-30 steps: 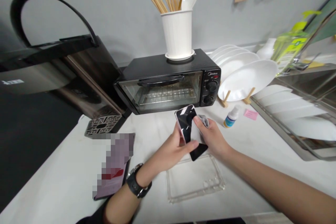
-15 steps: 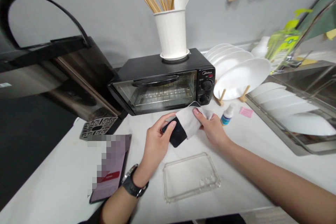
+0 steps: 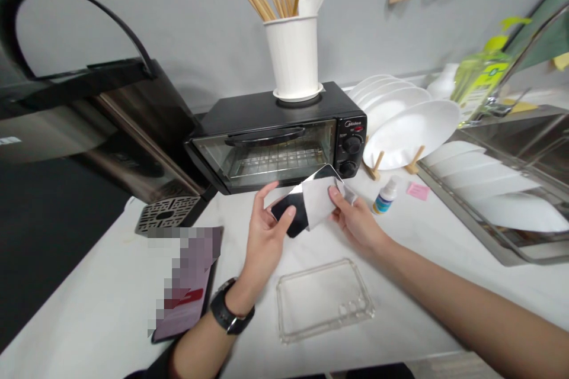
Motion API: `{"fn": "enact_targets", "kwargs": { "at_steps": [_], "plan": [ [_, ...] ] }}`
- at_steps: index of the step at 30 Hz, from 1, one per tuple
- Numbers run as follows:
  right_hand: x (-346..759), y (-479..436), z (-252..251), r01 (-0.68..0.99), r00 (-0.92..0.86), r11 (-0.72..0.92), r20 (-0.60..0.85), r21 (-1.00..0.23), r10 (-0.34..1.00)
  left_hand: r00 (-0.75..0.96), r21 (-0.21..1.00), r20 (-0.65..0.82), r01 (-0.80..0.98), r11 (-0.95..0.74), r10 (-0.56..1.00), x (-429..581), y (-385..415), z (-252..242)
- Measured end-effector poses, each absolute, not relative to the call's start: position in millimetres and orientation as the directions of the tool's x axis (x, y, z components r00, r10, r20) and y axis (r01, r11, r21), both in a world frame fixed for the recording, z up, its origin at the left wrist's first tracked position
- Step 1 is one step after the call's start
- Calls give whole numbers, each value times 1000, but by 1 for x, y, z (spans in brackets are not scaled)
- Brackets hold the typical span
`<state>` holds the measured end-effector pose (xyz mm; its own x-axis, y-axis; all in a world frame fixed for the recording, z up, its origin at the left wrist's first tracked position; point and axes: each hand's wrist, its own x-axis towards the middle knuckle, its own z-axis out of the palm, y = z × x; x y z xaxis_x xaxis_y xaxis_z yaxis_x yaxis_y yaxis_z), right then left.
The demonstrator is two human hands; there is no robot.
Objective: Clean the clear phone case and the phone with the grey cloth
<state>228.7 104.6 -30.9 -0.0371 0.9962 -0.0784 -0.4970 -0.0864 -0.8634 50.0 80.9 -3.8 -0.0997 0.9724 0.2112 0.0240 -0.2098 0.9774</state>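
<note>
A dark, glossy smartphone [image 3: 291, 211] is held above the counter between both hands. My left hand [image 3: 265, 230], with a black watch on its wrist, grips the phone's left end, the thumb on its face and the index finger lifted off. Around the phone's middle lies a light grey cloth [image 3: 317, 202]. My right hand [image 3: 355, 217] pinches that cloth against the phone's right part, thumb on top; its other fingers are partly hidden behind. Below the hands a clear phone case [image 3: 324, 302] rests flat. Just right of my right hand stands a small spray bottle [image 3: 384, 196].
Behind the hands is a black toaster oven [image 3: 275, 142] with a white cup [image 3: 293, 56] of chopsticks on top. A tablet [image 3: 191, 290] lies left, beside a drink machine [image 3: 133, 130]. Plates [image 3: 409, 133], a pink note [image 3: 418, 190] and a sink [image 3: 502, 189] are right.
The phone has tilted and shifted slightly up and left, showing more of its far corner. My left index finger has lifted away from it. The cloth stays around its middle.
</note>
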Motion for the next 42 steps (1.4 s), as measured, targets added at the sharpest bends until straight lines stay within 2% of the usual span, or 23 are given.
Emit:
{"fn": "enact_targets", "kwargs": {
  "at_steps": [3,6,8,11,14,16,18,20,21,23,26,29,34,36,38,40,42],
  "plan": [
    [229,106,-29,-538,17,-9,-21,-843,1000,-232,976,218,56,-210,948,44,84,-9],
    [232,106,-27,-507,92,56,11,-860,996,-244,971,239,58,-231,940,38,87,-7],
    [235,105,-26,-369,-8,52,60,-928,998,-246,966,259,75,-248,934,37,86,-4],
    [239,100,-23,-73,-299,42,63,-996,952,-326,960,279,109,-257,903,37,85,-1],
    [239,96,-23,24,-386,62,48,-998,921,-408,966,241,15,-258,881,40,86,-3],
    [236,95,-24,-67,-331,35,55,-997,942,-374,964,171,-129,-234,912,44,87,-5],
    [231,95,-26,-237,-284,-21,49,-971,958,-244,946,99,-278,-168,965,49,87,-4],
    [229,95,-27,-345,-315,-52,63,-937,947,-125,927,85,-353,-124,988,52,85,-2],
    [228,95,-27,-339,-362,-56,76,-939,929,-99,927,101,-352,-129,990,53,84,0],
    [229,95,-26,-236,-440,-36,74,-971,895,-115,939,147,-295,-175,982,53,82,2],
    [231,95,-28,-114,-387,-23,23,-993,922,-103,973,151,-158,-166,983,51,80,4],
    [229,95,-32,-190,-267,-1,50,-982,962,8,989,147,-32,-147,989,53,78,4],
    [218,93,-38,-337,-131,51,100,-940,986,181,958,236,119,-260,955,58,75,1],
    [216,93,-38,-413,-47,34,58,-910,997,321,960,192,135,-245,927,58,74,-2],
    [217,96,-36,-499,21,25,17,-866,1000,406,984,48,136,-113,913,57,73,-4],
    [222,100,-32,-537,67,53,20,-842,998,333,990,-75,134,32,940,54,75,-3],
    [228,104,-28,-497,78,80,48,-864,996,134,989,-58,142,39,989,50,79,1]
  ]
}}
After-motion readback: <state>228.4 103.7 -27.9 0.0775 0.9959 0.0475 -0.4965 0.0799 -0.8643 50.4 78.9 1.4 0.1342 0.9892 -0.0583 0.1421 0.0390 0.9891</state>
